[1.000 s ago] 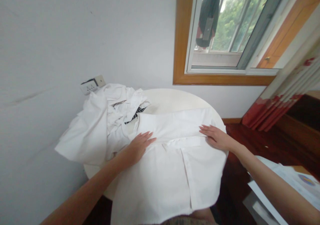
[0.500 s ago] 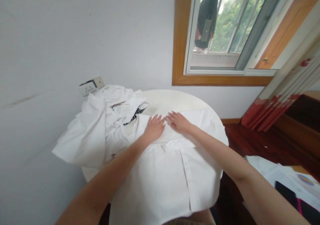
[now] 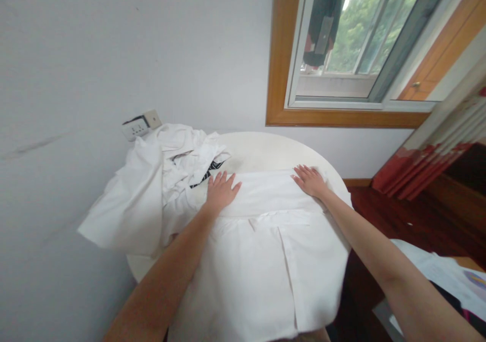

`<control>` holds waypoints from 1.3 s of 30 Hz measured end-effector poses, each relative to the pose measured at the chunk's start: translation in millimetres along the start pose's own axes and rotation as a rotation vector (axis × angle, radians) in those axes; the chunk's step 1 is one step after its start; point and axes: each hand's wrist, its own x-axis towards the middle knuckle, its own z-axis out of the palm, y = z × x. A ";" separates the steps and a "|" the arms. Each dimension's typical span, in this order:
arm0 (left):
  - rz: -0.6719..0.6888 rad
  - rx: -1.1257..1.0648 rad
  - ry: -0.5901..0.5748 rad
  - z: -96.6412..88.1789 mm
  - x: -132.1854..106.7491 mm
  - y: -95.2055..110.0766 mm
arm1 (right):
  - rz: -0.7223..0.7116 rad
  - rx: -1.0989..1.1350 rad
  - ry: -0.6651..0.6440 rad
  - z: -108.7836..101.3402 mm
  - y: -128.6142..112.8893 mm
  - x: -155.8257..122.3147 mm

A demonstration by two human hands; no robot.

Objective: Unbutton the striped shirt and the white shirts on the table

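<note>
A white garment (image 3: 250, 266) lies spread over the round white table (image 3: 266, 147), its lower part hanging over the near edge. Its far part forms a flat band across the table. On the left end of that band rests my left hand (image 3: 221, 191), palm down with the fingers apart. My right hand (image 3: 309, 180) lies flat on the band's right end, fingers spread too. Left of my left hand is a heap of crumpled white cloth (image 3: 140, 190), with a strip of black patterned fabric (image 3: 208, 174) showing at its side.
Behind the table stands a pale wall with a socket (image 3: 135, 128) and a wood-framed window (image 3: 283, 117). A red and white curtain (image 3: 410, 165) hangs at the right. Low at the right lie white cloth or papers (image 3: 436, 268) and dark items. The floor is dark red wood.
My hands have slid apart along the band, the left a little leftward, the right well to the right. The band beneath looks smoother. The view has shifted slightly.
</note>
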 end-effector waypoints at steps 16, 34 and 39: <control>0.037 0.189 0.186 -38.6 24.9 -1.9 | 0.077 -0.183 0.270 -22.4 55.8 10.6; 0.296 -0.052 0.044 -16.9 37.2 26.8 | -0.174 0.023 0.074 -29.1 1.0 37.3; 0.228 -0.089 -0.061 7.6 12.8 22.2 | -0.243 0.062 -0.082 -4.5 -17.9 -1.5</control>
